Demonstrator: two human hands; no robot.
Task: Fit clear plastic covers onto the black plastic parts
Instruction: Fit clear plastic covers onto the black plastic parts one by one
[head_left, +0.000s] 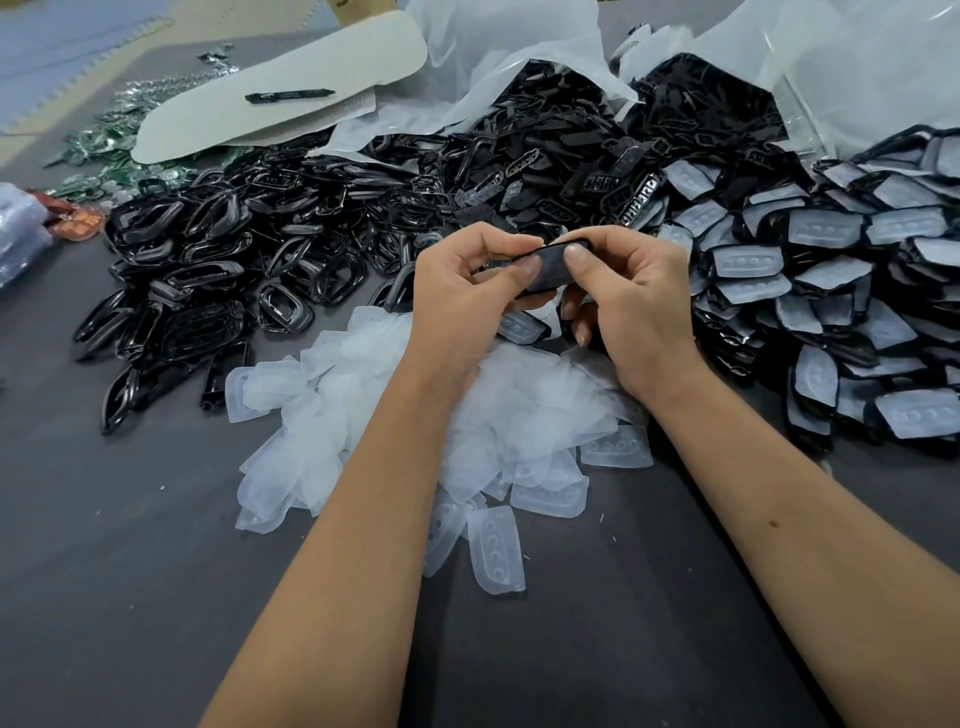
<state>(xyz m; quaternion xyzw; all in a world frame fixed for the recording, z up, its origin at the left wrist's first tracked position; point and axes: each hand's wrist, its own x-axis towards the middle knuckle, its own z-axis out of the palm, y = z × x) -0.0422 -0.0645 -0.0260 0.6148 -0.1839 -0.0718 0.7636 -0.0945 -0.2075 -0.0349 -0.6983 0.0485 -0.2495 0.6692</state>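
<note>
Black plastic part (551, 270) held up between both hands, thumbs on its face – small, dark, roughly rectangular. Clear covers (415, 410) – translucent, three dimples each – heaped loose on the table below it. Bare black parts (218, 270) piled left, covered ones (831, 291) piled right.

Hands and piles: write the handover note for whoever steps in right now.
Left hand and right hand: both pinch one black part above the table, thumbs pressing on it.
Loose clear covers: heap under the wrists.
Bare black parts: heap on the left and behind.
Done: covered parts stacked on the right.
Left: finish this one, then work through the many bare parts.
</note>
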